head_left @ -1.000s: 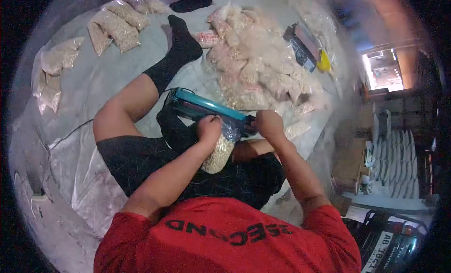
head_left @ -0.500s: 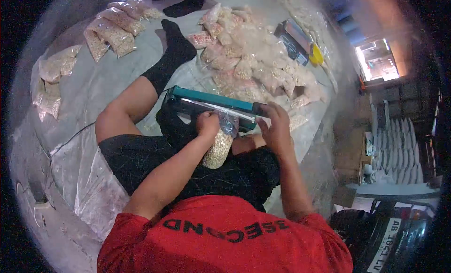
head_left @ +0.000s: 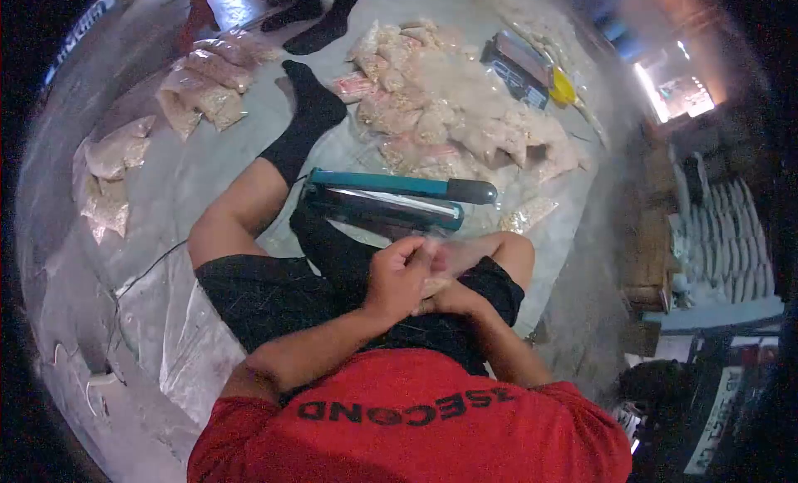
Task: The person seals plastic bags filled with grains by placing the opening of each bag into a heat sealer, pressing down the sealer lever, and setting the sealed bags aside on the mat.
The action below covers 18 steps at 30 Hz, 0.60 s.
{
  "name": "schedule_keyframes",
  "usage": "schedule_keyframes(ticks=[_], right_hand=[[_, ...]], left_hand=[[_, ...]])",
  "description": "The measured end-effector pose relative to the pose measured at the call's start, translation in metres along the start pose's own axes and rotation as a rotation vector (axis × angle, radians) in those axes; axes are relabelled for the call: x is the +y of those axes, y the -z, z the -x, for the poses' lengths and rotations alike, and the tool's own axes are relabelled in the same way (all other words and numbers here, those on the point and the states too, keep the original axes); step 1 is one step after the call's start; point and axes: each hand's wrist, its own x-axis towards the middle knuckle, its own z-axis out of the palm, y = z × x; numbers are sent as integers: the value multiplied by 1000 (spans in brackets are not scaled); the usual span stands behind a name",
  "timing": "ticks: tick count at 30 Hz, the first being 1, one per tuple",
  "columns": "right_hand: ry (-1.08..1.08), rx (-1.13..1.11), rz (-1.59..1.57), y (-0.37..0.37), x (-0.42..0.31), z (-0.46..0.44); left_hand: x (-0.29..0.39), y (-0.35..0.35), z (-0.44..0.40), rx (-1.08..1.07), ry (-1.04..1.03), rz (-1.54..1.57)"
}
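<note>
Though partly hidden, 1 bag (head_left: 433,287) between 2 hands (head_left: 395,279) (head_left: 459,300), near the sealer (head_left: 386,202)

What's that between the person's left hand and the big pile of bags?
In the head view, a teal-and-black sealer lies between the left hand and the pile.

a clear plastic bag (head_left: 436,286) with pale contents, blurred and mostly hidden, is held between left hand (head_left: 399,277) and right hand (head_left: 457,298); nearby lies a teal-and-black bar sealer (head_left: 385,204), lever apart from its silver strip
</note>
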Motion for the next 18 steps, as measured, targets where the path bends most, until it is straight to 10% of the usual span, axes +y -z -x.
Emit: schedule_keyframes(ticks=[3, 7, 13, 18], right_hand=[[-16, -232, 238, -15, -27, -14], [172, -154, -195, -48, -69, -18], [-59, 84, -221, -75, -114, -11], [-32, -104, -318, -57, -112, 8]], left_hand=[[40, 31, 4, 91, 52, 234], [29, 108, -4, 266, -349, 664], [-61, 102, 37, 431, 449, 1245], [-74, 142, 0, 354, 400, 1066]])
